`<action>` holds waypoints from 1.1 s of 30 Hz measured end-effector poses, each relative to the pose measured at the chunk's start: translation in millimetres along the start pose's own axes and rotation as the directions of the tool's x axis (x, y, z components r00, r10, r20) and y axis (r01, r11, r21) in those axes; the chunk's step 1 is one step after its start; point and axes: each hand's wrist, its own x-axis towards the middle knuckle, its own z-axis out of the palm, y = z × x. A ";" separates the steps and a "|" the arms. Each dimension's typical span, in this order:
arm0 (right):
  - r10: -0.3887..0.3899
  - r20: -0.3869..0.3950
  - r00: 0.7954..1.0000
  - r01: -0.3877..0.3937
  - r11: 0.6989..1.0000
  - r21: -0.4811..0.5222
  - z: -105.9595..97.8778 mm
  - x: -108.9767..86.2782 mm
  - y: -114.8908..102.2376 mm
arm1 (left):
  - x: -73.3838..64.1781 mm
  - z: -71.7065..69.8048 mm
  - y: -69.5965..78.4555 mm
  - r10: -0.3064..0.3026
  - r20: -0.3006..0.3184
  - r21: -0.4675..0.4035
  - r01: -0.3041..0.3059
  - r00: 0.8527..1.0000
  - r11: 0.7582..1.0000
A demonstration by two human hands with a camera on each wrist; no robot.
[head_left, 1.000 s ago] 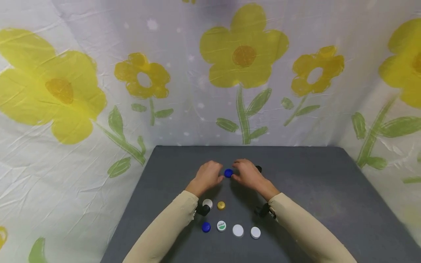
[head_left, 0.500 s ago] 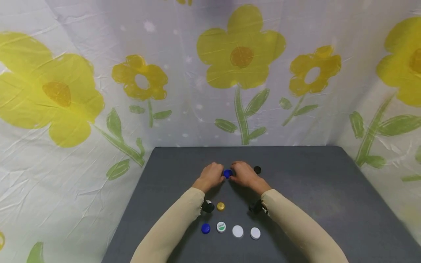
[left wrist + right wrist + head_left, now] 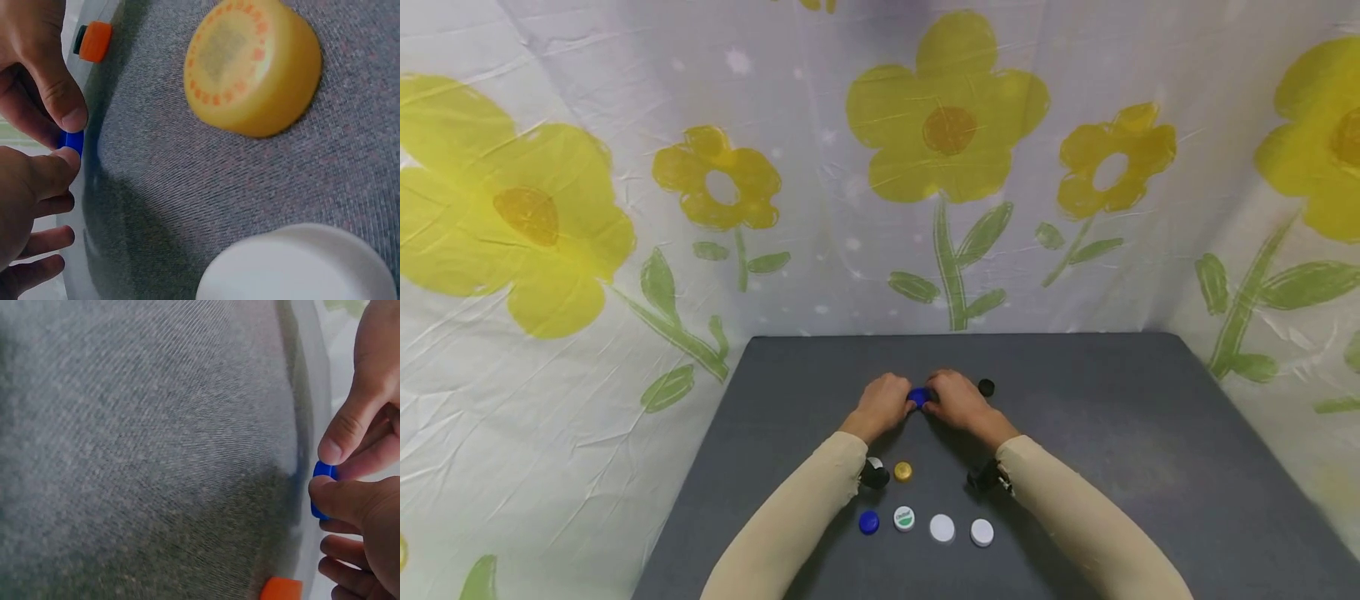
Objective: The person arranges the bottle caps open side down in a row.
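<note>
A blue bottle cap (image 3: 919, 397) is between my two hands toward the back of the table. My left hand (image 3: 883, 402) pinches its left side, thumb and finger closed on it. From the right, my right hand (image 3: 957, 399) pinches the same cap. In the left wrist view the blue cap (image 3: 74, 142) shows edge-on between both thumbs. The right wrist view has the cap (image 3: 322, 470) partly covered by my right thumb, with the other right fingers loosely spread below.
Beyond my right hand lies an orange and black cap (image 3: 987, 387). Nearer me are a yellow cap (image 3: 903, 472) and a white cap (image 3: 300, 269). A front row holds a blue cap (image 3: 869, 522), a green-printed white cap (image 3: 904, 518) and two plain white caps (image 3: 942, 528).
Both hands have closed in on the blue cap from either side and now pinch it. The cap appears tilted from its flat position. The right hand has uncovered the black-topped cap.
</note>
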 end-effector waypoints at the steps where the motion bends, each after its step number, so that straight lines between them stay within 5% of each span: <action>1: -0.001 -0.005 1.000 0.001 1.000 0.007 -1.7 -1.2 -0.3 | -1.0 -1.7 0.1 0.007 -0.011 -0.002 -0.007 1.000 1.000; 11: -0.003 -0.009 1.000 0.004 0.997 0.082 -22.9 -14.2 -9.1 | -13.6 -23.4 3.2 0.050 -0.053 -0.006 -0.051 0.997 0.999; 22: -0.074 -0.158 0.985 0.097 0.985 0.142 -44.5 -38.6 -25.6 | -35.8 -60.2 12.6 0.104 -0.105 -0.005 -0.105 0.989 0.994; 33: -0.050 -0.278 0.959 0.113 0.969 0.217 -55.5 -60.6 -37.7 | -56.2 -82.3 19.2 0.160 -0.158 -0.053 -0.170 0.974 0.984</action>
